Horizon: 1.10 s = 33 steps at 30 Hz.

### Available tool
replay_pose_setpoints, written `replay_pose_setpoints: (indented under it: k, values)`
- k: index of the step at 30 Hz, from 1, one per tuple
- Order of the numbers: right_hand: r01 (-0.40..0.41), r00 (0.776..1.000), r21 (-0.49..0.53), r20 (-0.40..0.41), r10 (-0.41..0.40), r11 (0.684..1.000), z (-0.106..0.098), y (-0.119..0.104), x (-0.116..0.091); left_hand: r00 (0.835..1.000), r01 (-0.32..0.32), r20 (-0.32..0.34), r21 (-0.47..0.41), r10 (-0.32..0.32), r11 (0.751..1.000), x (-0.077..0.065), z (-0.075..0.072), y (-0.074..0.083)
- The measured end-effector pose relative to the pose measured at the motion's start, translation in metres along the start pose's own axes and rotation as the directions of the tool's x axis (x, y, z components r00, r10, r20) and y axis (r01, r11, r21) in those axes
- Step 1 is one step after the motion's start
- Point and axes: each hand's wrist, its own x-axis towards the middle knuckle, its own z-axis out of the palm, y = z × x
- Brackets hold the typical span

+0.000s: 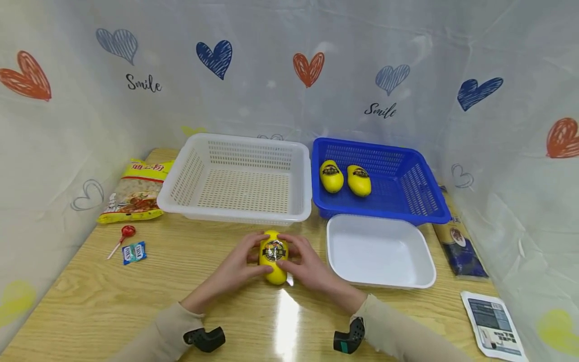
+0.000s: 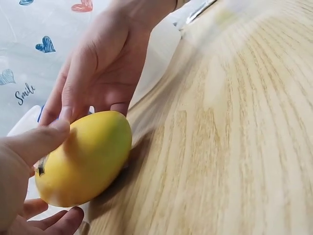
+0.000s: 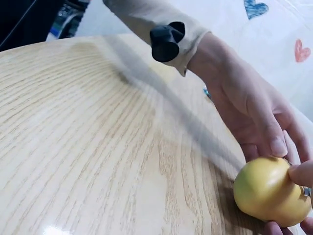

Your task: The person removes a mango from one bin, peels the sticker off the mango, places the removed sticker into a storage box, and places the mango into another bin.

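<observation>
Your left hand (image 1: 242,260) and right hand (image 1: 312,264) grasp yellow mango (image 1: 274,257) from either side, fingers of both bent round it, dark label facing up, at middle of desk (image 1: 90,291) in front of white basket (image 1: 235,214); two more mangoes (image 1: 332,182) lie in blue basket (image 1: 393,198) at right, behind white tray (image 1: 380,251); yellow food bag (image 1: 137,188), red lollipop (image 1: 128,231) and blue candy packet (image 1: 134,253) lie at left, heart-printed sheet (image 1: 271,105) hangs behind
</observation>
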Motion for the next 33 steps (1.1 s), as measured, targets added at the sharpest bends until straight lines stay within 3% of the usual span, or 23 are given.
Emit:
replay_pose_setpoints:
  k: [4, 9, 18, 27, 33]
  values:
    - [-0.021, 1.000, -0.012, -0.009, 0.021, 1.000, -0.001, -0.001, 0.000, 0.999, 0.033, -0.001, -0.029, -0.033, 0.999, 0.000, 0.005, -0.001]
    - [-0.019, 0.997, -0.089, -0.074, 0.012, 0.996, -0.001, -0.003, 0.001, 0.997, 0.060, -0.055, -0.044, -0.062, 0.997, 0.000, 0.012, 0.000]
    - [0.001, 0.984, -0.157, -0.175, -0.029, 0.988, 0.000, -0.008, 0.008, 0.994, 0.060, -0.092, 0.034, -0.057, 0.998, 0.004, 0.018, 0.003]
    - [0.049, 0.976, -0.193, -0.201, -0.088, 0.980, -0.003, -0.012, 0.017, 0.992, 0.080, -0.110, 0.127, -0.066, 0.989, 0.006, 0.018, 0.011]
    - [0.089, 0.975, -0.298, -0.167, -0.144, 0.950, -0.007, -0.014, 0.017, 0.990, 0.083, -0.127, 0.148, -0.065, 0.986, 0.008, 0.018, 0.015]
